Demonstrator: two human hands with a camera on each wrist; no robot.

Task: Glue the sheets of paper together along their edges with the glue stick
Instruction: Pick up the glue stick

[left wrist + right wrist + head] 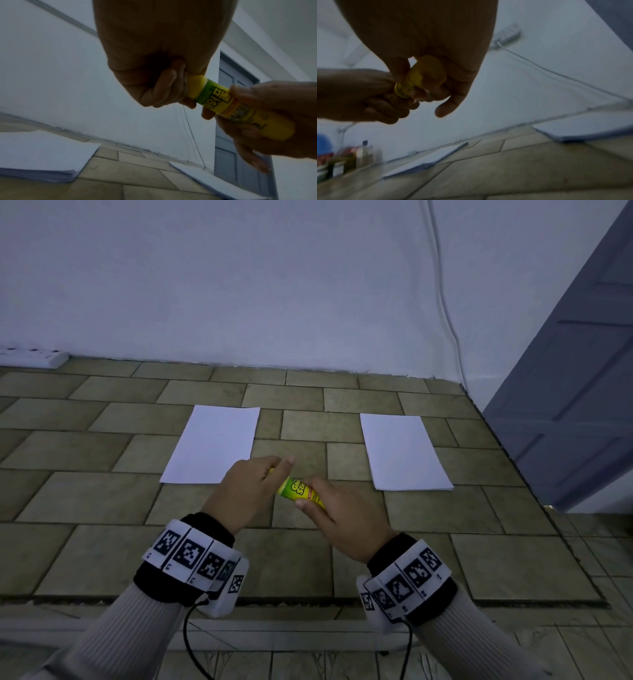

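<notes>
Both hands are holding the yellow-and-green glue stick (298, 490) in the air above the middle of the tiled worktop (102, 556), near its front edge. The left hand (246, 487) is curling its fingers around the cap end, while the right hand (337, 520) is gripping the labelled barrel between thumb and fingers. One stack of white paper (214, 443) is lying flat toward the left behind the hands, and a second stack (404, 451) is lying well apart toward the right edge.
</notes>
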